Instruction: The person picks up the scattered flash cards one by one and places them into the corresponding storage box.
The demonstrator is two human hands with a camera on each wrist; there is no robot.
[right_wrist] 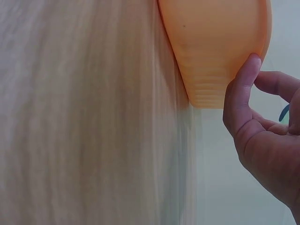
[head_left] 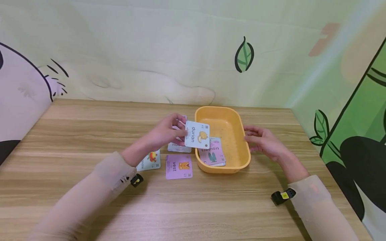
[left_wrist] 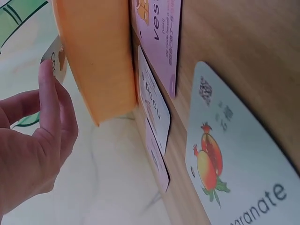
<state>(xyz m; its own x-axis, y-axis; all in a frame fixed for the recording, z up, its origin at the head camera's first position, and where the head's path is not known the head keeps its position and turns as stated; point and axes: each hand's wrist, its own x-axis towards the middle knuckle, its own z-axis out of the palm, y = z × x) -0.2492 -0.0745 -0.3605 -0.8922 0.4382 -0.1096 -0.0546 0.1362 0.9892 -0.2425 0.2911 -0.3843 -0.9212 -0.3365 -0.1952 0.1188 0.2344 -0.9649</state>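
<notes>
One durian card (head_left: 197, 134), pale blue, was held in a narrow pinch by the left hand (head_left: 169, 131), with the thumb laid on its printed face. It was held up over the left rim of a yellow tub (head_left: 233, 134); whether the rim was touched by the card could not be told. The outside of the tub's right wall was touched by the right hand (head_left: 265, 143), whose fingers were loosely bent and not wrapped round anything.

Inside the tub, at its near left corner, a purple trousers card (head_left: 212, 152) was laid on top of other cards, of which only pale edges could be seen. To the left of the tub, more cards were spread on the wooden table (head_left: 169, 207). A purple vest card (head_left: 179, 166) was placed just beside the near left corner. A pomegranate card (head_left: 152, 160) was partly covered by the left arm. Below the left hand, a pale card (left_wrist: 153, 101) was seen face up, with a purple card (left_wrist: 157, 159) just beyond it. Each forearm was covered by a light sleeve (head_left: 321, 207). A green leaf (head_left: 244, 56) was printed on the backdrop.
</notes>
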